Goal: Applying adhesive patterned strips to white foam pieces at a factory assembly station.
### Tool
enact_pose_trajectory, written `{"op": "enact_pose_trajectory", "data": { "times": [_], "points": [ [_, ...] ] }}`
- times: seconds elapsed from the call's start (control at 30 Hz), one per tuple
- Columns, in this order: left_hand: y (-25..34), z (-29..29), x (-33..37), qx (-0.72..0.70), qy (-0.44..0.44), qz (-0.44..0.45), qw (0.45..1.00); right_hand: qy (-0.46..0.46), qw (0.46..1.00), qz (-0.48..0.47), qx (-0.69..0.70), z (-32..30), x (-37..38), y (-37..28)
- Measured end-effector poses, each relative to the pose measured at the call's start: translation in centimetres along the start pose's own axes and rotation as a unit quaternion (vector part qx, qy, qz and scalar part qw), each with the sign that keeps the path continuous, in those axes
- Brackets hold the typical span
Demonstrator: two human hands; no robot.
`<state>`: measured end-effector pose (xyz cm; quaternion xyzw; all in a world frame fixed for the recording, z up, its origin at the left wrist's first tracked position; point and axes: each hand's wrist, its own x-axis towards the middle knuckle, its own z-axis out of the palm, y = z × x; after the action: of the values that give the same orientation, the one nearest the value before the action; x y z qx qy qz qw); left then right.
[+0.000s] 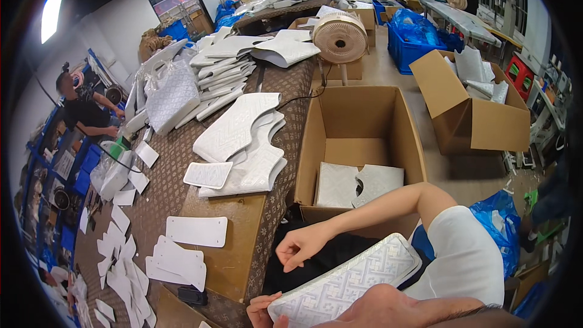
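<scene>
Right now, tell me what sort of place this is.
Likely a factory workshop: stacked white patterned pieces lie on a long cloth-covered table, and an open cardboard box holds similar ones.

White panel with grey maze-like pattern, brown tablecloth with pale motifs, tan box

Worktables, stacked white panels and cartons show a workshop.
</scene>
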<state>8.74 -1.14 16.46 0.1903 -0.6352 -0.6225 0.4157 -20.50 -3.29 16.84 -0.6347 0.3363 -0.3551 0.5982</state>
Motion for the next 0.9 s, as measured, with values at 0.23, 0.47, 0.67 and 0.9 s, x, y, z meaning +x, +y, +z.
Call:
{"op": "enact_pose_trajectory", "data": {
  "times": [0.23, 0.47, 0.67, 0.9],
  "points": [
    [1.5, 0.9, 1.2, 0.008, 0.012, -0.013, 1.0, -0.075, 0.994, -0.074, 0.0, 4.2, 0.3, -8.5],
    [3.5, 2.6, 2.7, 0.01, 0.072, -0.042, 0.996, 0.026, 0.999, -0.036, -0.024, 4.7, 0.3, -8.6],
    [2.7, 1.7, 3.3, 0.022, 0.053, -0.033, 0.998, 0.05, 0.997, 0.007, -0.055, 4.5, 1.3, -8.6],
    [3.0, 1.0, 3.4, 0.057, 0.025, -0.041, 0.997, 0.031, 0.999, 0.029, -0.027, 3.2, 2.5, -7.9]
  ]
}}
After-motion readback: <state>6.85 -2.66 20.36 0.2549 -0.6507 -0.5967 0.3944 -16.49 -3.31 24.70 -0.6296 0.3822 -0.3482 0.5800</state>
